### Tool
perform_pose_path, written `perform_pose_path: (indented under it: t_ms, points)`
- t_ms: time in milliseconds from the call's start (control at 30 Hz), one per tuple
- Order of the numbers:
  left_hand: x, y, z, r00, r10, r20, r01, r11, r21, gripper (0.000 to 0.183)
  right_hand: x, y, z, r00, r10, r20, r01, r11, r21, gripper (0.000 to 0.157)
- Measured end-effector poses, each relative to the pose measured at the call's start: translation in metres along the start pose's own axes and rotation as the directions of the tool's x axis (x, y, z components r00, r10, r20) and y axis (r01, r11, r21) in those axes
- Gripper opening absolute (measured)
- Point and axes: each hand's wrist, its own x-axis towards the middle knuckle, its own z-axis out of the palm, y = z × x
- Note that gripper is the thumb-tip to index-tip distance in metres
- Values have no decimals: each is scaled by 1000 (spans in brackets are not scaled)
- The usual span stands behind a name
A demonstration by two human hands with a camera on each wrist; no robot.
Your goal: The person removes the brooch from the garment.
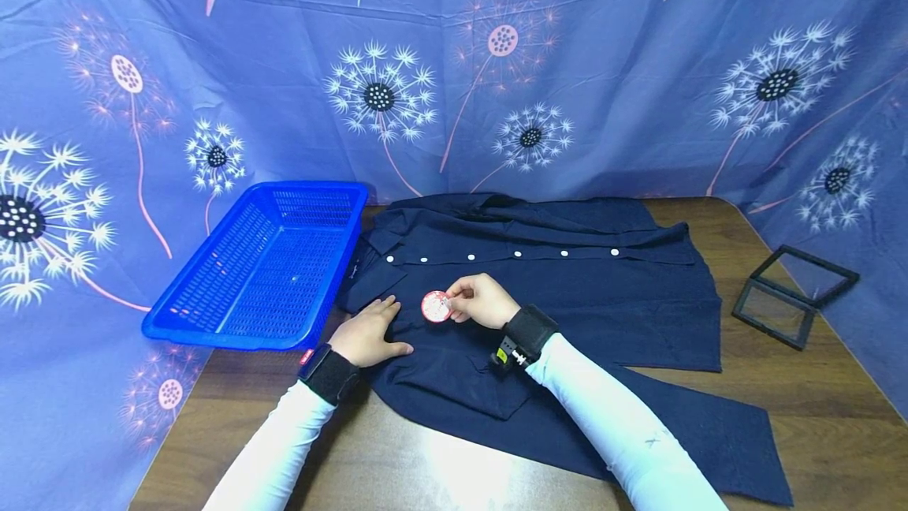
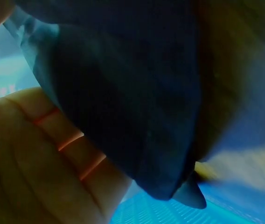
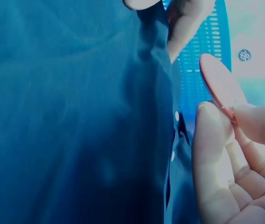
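A dark navy button-up shirt [image 1: 603, 302] lies spread on the table, its row of white buttons running across and its collar toward the left. My right hand [image 1: 484, 300] pinches a thin round disc with a red rim and a pale patterned face [image 1: 436, 307] between thumb and fingers, above the shirt's upper part. In the right wrist view the disc [image 3: 221, 84] is tilted, nearly edge-on. My left hand [image 1: 365, 332] rests on the shirt near the collar, fingers extended and thumb apart. The cloth [image 2: 123, 102] hides its fingertips in the left wrist view.
A blue plastic basket [image 1: 159, 330] stands at the left, close to the collar and my left hand. On the right side of the wooden table [image 1: 837, 385] is a black hinged double frame [image 1: 776, 333]. A blue dandelion-print cloth [image 1: 617, 85] hangs behind.
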Motion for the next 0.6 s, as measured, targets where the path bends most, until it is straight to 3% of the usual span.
perform_pose_path:
  t_ms: [267, 600]
  points:
    - [-1, 1, 0, 1000, -6, -18, 6, 1000, -1, 84, -7, 3, -21, 994, -68, -83, 67, 998, -22, 14]
    - [-1, 4, -1, 1000, -10, -13, 10, 1000, -7, 84, -22, -2, -54, 967, -111, -230, 97, 993, -73, 15]
